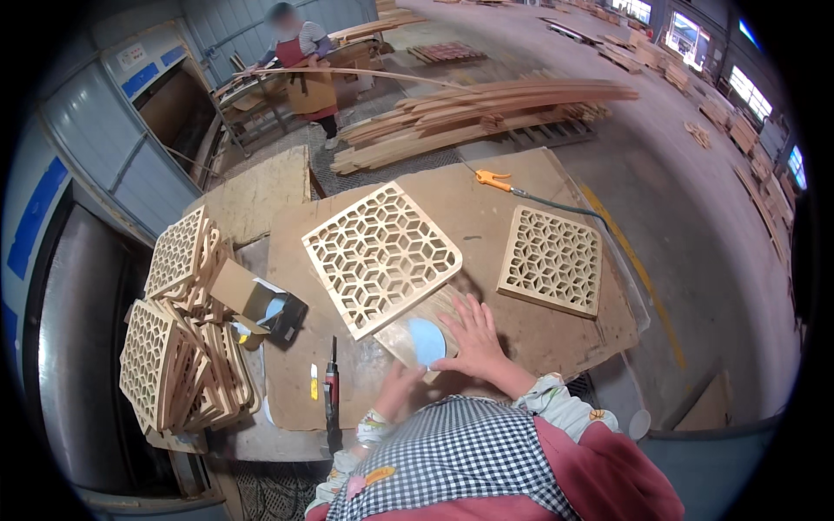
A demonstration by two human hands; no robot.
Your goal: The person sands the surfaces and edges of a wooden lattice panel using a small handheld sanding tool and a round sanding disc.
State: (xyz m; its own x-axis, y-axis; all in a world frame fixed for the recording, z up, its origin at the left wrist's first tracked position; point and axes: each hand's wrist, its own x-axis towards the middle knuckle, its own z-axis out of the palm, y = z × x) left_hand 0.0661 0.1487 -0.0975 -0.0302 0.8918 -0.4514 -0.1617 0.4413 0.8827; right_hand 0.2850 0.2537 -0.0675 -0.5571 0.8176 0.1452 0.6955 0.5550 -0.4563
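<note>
A round blue sanding disc (426, 341) lies at the near end of a wooden block (434, 306), close to my body. My right hand (476, 343) rests with fingers spread over the block's right side, its thumb by the disc's lower edge. My left hand (399, 388) is closed at the disc's near edge, its fingertips partly hidden and seeming to pinch it. Just beyond the hands, a square wooden lattice panel (382, 256) lies tilted, one corner over the block. A second, smaller-looking lattice panel (552, 260) lies to the right.
Lattice panels are stacked (148, 365) at the left. An open cardboard box (248, 295) holds blue discs. A red-and-black hand tool (332, 386) and a small yellow item (314, 382) lie nearby. An orange air blow gun (493, 180) with a hose lies at the far edge. A co-worker (304, 69) stands beyond.
</note>
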